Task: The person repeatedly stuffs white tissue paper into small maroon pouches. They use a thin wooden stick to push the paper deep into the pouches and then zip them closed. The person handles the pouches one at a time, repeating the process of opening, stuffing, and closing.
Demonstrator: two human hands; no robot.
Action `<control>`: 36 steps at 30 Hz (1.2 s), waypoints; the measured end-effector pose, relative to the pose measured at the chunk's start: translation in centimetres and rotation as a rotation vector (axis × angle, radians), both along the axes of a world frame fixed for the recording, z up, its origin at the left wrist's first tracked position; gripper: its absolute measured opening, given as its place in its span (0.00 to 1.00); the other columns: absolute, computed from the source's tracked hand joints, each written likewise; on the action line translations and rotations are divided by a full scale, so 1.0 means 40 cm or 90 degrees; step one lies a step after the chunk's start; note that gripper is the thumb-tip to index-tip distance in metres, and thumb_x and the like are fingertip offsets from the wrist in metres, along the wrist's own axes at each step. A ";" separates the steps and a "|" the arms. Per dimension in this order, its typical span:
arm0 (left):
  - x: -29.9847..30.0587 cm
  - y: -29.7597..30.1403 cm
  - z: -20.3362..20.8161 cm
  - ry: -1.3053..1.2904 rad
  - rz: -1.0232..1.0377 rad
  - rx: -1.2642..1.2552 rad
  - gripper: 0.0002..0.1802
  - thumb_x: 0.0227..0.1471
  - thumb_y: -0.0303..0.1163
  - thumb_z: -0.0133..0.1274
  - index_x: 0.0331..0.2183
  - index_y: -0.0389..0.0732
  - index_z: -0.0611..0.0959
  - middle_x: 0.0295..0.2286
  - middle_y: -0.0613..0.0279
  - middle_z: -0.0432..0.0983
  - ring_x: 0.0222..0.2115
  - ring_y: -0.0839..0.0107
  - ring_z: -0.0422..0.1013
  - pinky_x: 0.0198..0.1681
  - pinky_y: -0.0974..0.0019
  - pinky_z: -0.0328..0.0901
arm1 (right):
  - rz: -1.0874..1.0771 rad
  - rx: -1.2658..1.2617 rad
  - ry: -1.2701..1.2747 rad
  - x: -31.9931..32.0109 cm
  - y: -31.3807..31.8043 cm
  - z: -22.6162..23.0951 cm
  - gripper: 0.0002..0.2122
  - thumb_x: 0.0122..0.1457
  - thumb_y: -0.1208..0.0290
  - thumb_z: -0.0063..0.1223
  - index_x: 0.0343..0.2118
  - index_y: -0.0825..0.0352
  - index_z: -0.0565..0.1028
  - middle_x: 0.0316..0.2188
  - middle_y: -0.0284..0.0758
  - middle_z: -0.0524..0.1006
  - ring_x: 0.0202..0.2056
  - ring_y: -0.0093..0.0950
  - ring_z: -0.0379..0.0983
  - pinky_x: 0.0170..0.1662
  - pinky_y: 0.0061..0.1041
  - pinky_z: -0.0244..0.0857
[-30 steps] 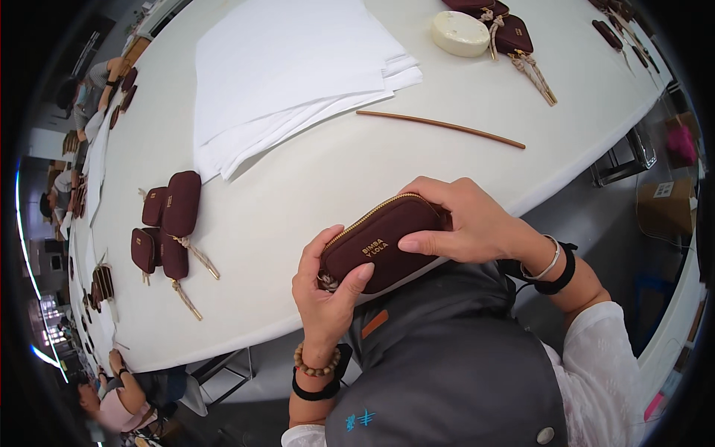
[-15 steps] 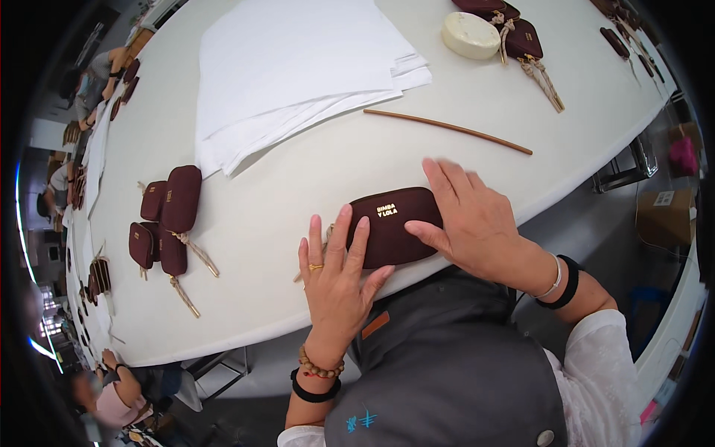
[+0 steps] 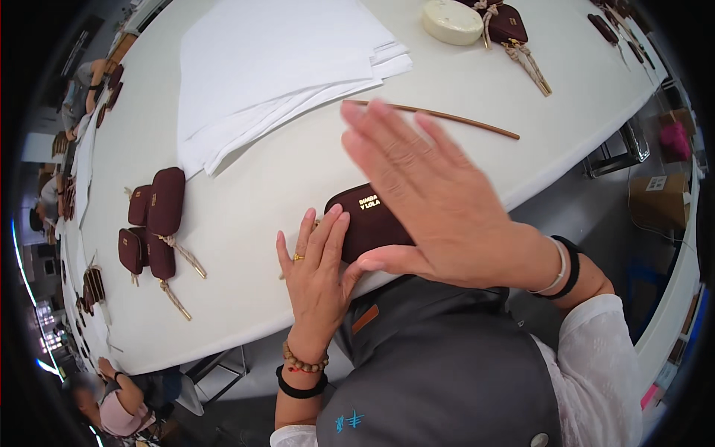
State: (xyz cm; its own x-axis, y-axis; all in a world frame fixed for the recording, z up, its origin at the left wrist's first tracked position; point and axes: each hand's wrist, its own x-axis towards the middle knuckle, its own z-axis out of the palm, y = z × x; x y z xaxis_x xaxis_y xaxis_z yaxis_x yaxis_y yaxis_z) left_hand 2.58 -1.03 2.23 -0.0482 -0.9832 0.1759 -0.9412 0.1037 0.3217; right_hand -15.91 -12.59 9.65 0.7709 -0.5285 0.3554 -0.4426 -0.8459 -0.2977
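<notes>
My left hand (image 3: 316, 264) lies flat, pinning the dark maroon fabric pouch (image 3: 366, 222) at the white table's (image 3: 261, 186) near edge; my right hand (image 3: 432, 201) hovers open, empty — a careless slap could knock it off.

Matt burgundy cloth on the pouch (image 3: 366, 223), gold lettering glinting. White table (image 3: 283, 179) looks smooth and matt. Paper stack (image 3: 275, 67) is plain white, thin stick (image 3: 439, 115) looks like wood.
</notes>
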 end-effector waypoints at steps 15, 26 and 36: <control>0.005 -0.008 0.029 0.034 0.006 -0.020 0.30 0.47 0.47 0.60 0.50 0.46 0.78 0.50 0.61 0.66 0.61 0.50 0.52 0.62 0.43 0.41 | 0.070 0.068 0.208 -0.041 -0.007 -0.143 0.43 0.56 0.40 0.45 0.62 0.75 0.50 0.64 0.47 0.53 0.65 0.41 0.48 0.65 0.44 0.41; 0.069 0.052 0.050 0.255 0.139 -0.052 0.29 0.54 0.34 0.55 0.56 0.39 0.69 0.54 0.53 0.64 0.59 0.48 0.56 0.58 0.48 0.53 | 0.138 0.044 0.057 0.084 0.057 -0.007 0.42 0.54 0.45 0.50 0.60 0.79 0.54 0.65 0.50 0.50 0.65 0.43 0.47 0.66 0.40 0.40; 0.001 0.082 0.050 0.133 0.162 0.055 0.34 0.40 0.32 0.65 0.51 0.40 0.73 0.44 0.58 0.72 0.46 0.59 0.68 0.52 0.59 0.58 | 0.010 0.041 0.018 0.014 -0.021 0.049 0.30 0.58 0.58 0.51 0.60 0.67 0.60 0.59 0.44 0.61 0.57 0.43 0.62 0.57 0.37 0.56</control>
State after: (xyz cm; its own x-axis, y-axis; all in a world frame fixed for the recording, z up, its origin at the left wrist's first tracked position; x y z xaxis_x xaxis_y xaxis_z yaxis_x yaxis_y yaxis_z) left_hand 2.62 2.23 4.21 0.2283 -0.9710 0.0710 -0.8465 -0.1619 0.5072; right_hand -15.37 -13.43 11.59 0.7886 -0.5375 0.2987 -0.4386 -0.8321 -0.3394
